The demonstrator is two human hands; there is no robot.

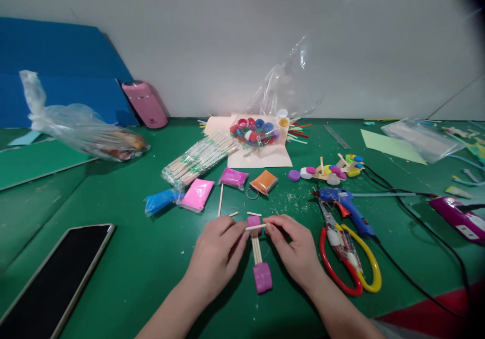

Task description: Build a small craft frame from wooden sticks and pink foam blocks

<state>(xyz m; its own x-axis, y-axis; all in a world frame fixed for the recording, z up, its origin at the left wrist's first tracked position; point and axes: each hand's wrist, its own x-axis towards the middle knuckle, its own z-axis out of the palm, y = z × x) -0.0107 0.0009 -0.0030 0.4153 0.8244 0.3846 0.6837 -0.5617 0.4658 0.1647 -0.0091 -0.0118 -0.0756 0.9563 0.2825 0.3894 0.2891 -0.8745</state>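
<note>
Between my two hands a short wooden stick (256, 227) is held level, one end in each hand's fingertips. My left hand (217, 245) pinches its left end, and my right hand (293, 243) pinches the right end. Just beneath it lies a small construction of parallel wooden sticks (257, 250) joining two purple clay blocks, the near block (262, 277) and the far block (253, 222). Whether the held stick touches the far block I cannot tell. Beyond my fingers lie a loose short stick (254, 213) and a longer stick (220, 200).
Packets of blue (162, 202), pink (197, 194), purple (234, 178) and orange clay (264, 182) lie ahead. To the right are a blue glue gun (344, 205) with its cord and red-and-yellow scissors (350, 258). A phone (56, 278) lies left; bagged sticks (199, 159) and bottle caps (253, 132) sit behind.
</note>
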